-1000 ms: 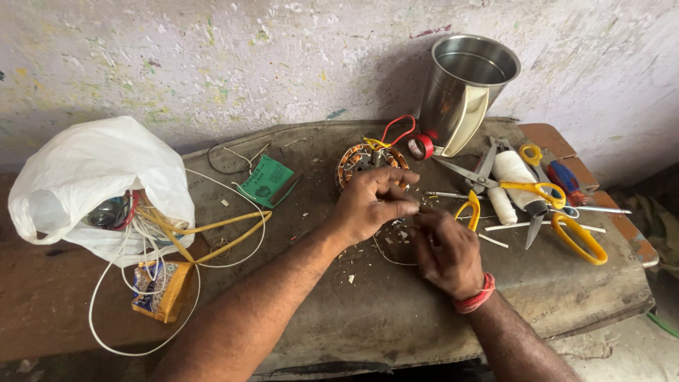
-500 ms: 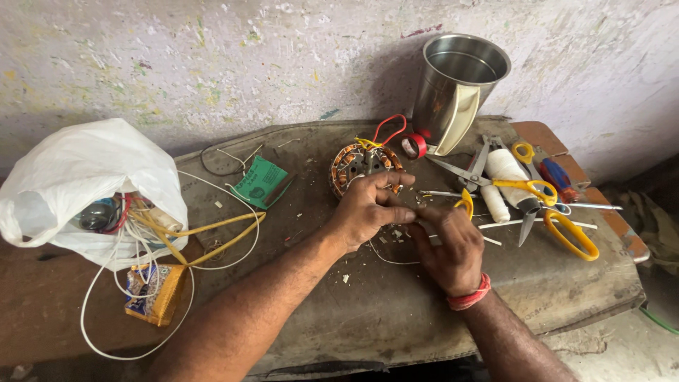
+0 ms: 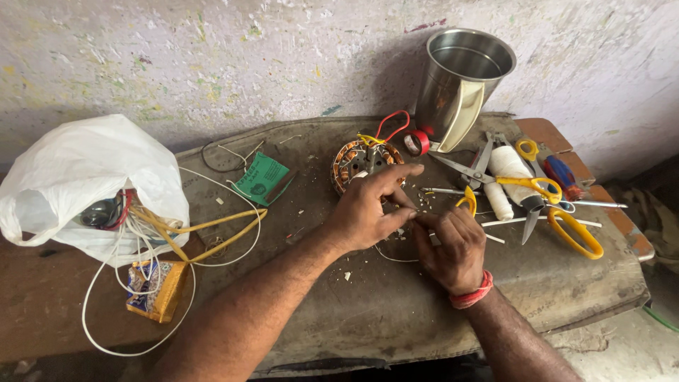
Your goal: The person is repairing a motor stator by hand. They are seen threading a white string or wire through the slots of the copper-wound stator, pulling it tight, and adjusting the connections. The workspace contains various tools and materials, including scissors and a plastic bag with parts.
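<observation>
plastic bag (image 3: pixel 78 177): far left on desk (image 3: pixel 368 311), yellow and white wires spilling out
green card (image 3: pixel 263 177): flat, left of coil
left hand (image 3: pixel 371 209): fingers curled, pinching thin wire (image 3: pixel 396 256) just below motor coil (image 3: pixel 364 159)
right hand (image 3: pixel 456 247): closed, fingertips meeting left hand's on same wire
scissors (image 3: pixel 559 205): yellow handles, right of hands
steel jug (image 3: pixel 460 85): upright by wall

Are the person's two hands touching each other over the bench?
Touching. The head view shows the left hand fingertips meeting the right hand fingers, with no gap, just in front of the copper-wound motor stator.
</observation>
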